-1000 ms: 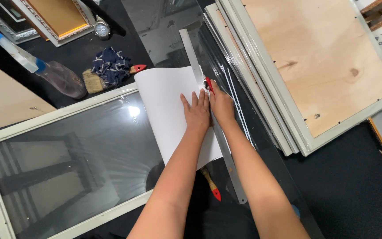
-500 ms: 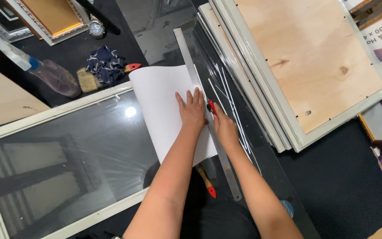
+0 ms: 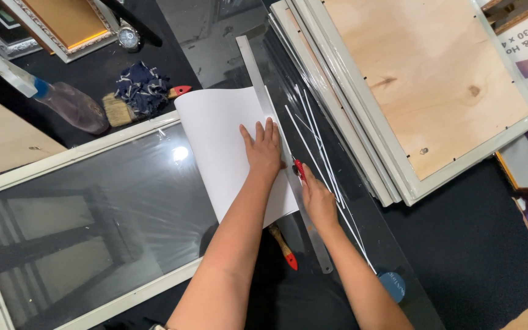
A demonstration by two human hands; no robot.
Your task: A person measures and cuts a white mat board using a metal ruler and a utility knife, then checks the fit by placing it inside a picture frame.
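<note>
Left hand [image 3: 264, 153] lies flat, fingers spread, on white paper [image 3: 227, 153] at centre, beside a metal ruler [image 3: 282, 159]. Right hand [image 3: 316, 198], fingers closed on a red knife [image 3: 299, 169], sits at the ruler's 3 o'clock edge. Glazed frame [image 3: 80, 214] at 9 o'clock; stacked frames [image 3: 398, 91] at 2; brush [image 3: 283, 247] at 6; spray bottle [image 3: 50, 95] at 10.

lit evenly and brightly from overhead. small white glare spot on the glass [image 3: 180, 153] of the framed pane, plus dim reflections of dark bars lower down. soft, short shadow under the left hand [image 3: 263, 151] on the paper [image 3: 221, 146]. sharp focus across the centre; slight softening and wide-angle stretch toward the corners. dark table [image 3: 478, 263] underexposed, detail lost.
</note>
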